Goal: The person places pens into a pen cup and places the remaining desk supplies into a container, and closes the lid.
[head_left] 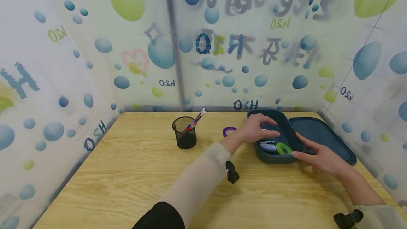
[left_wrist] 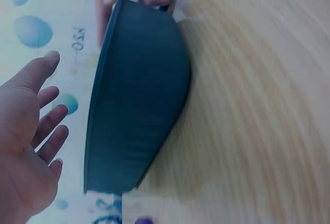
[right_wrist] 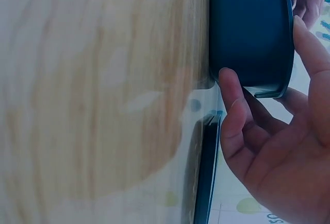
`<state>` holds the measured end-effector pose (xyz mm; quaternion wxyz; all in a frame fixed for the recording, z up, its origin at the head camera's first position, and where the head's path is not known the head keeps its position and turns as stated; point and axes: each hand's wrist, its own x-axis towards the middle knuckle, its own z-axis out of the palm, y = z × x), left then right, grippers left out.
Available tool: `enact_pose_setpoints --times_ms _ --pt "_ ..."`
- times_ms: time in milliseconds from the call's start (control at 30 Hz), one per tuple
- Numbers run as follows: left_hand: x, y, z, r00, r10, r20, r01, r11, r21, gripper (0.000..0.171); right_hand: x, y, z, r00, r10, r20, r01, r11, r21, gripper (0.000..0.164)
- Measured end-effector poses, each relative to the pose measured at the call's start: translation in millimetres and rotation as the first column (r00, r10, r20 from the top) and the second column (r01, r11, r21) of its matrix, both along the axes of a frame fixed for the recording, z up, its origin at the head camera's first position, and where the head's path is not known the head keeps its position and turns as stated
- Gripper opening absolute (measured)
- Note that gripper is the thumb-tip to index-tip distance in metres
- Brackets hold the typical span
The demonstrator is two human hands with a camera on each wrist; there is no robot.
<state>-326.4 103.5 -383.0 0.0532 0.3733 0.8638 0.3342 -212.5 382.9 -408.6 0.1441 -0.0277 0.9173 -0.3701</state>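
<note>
A dark teal storage box (head_left: 270, 159) stands at the back right of the table, with a pale lilac stapler (head_left: 268, 146) and a green tape roll (head_left: 284, 149) inside. My left hand (head_left: 257, 128) hovers over its left side, fingers spread and relaxed. In the left wrist view that hand (left_wrist: 28, 136) holds nothing and is apart from the box wall (left_wrist: 136, 95). My right hand (head_left: 322, 158) grips the box at its right side. The right wrist view shows the thumb of this hand (right_wrist: 289, 147) at the rim and the fingers around the outer wall (right_wrist: 250, 33).
Right of the box lies its dark teal lid (head_left: 313, 130). A purple tape roll (head_left: 226, 131) rests left of the box, partly behind my left arm. Further left stands a black mesh pen cup (head_left: 186, 140) with several pens (head_left: 198, 116). Printed curtains surround the table.
</note>
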Motion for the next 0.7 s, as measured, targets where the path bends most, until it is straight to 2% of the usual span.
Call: enact_pose_setpoints --times_ms 200,367,567,700 --pt "-13.5 -33 1.8 0.995 0.048 0.092 -0.059 0.992 0.112 0.046 -0.6 -1 -2.6 1.000 -0.008 -0.007 0.008 1.000 0.008 0.094" --pt "-24.4 -62 -1.4 0.989 0.091 0.119 -0.112 0.978 0.175 0.046 -0.2 -1 -2.4 1.000 -0.004 -0.016 0.004 1.000 0.006 0.095" --pt "-34.9 -91 -12.9 0.979 0.098 0.177 -0.132 0.973 0.187 0.053 0.3 -2 -2.0 1.000 -0.003 -0.013 0.003 1.000 0.002 0.095" --pt "-37.3 -101 -23.3 0.962 0.125 0.241 -0.170 0.970 0.173 0.056 0.3 -2 -1.6 1.000 -0.005 -0.009 0.005 1.000 0.003 0.095"
